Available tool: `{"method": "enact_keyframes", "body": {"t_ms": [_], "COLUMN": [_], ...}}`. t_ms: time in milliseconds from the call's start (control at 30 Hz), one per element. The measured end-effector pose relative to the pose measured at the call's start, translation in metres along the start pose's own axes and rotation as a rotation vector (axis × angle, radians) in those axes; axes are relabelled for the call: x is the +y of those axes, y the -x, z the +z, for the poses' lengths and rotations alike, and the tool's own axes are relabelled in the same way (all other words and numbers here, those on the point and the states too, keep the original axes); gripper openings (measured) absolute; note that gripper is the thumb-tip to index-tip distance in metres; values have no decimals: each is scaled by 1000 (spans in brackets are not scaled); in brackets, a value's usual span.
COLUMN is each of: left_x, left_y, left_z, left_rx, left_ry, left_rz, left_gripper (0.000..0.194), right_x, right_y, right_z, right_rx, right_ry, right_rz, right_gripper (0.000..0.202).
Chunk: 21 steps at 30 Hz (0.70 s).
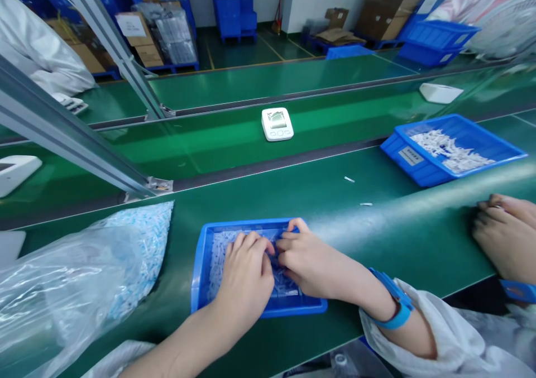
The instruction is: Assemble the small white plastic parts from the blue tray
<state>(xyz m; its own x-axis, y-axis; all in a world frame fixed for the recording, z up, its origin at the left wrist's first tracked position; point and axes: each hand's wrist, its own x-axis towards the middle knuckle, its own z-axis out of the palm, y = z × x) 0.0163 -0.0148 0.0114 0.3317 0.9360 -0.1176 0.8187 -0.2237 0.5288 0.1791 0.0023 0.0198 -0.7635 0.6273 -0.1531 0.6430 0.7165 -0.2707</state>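
Note:
Both of my hands are over a shallow blue tray that holds many small pale pieces. My left hand is inside it near the middle, with its fingers curled and pressed together. Close beside it on the right, my right hand wears a blue wrist strap and has its fingers bent inward over the tray. The fingertips of both hands almost meet, and whatever they pinch is too small to make out.
A clear bag of light blue and white pieces lies left. A blue bin of white parts stands right, near another person's hands. Two small strips lie between. Behind, a white device sits on the belt; a metal post rises left.

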Motion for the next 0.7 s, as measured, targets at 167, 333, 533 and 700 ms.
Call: {"method": "enact_keyframes", "body": {"t_ms": [167,333,533,700], "left_x": [-9,-12,-11,-10], "left_y": [0,-3,-1,0], "left_z": [2,-4,-8,-7], "left_rx": [-164,-253,-288,-298], "left_ry": [-300,-314,-307,-272], "left_rz": [125,205,245,266], "left_gripper": [21,16,12,14], "right_x": [-2,0,-2,-4], "right_y": [-1,-1,-1,-3], "right_z": [5,10,10,13], "right_rx": [44,68,96,99], "right_ry": [45,56,57,60], "right_rz": [-4,-20,7,10], "right_gripper": [15,16,18,19]}}
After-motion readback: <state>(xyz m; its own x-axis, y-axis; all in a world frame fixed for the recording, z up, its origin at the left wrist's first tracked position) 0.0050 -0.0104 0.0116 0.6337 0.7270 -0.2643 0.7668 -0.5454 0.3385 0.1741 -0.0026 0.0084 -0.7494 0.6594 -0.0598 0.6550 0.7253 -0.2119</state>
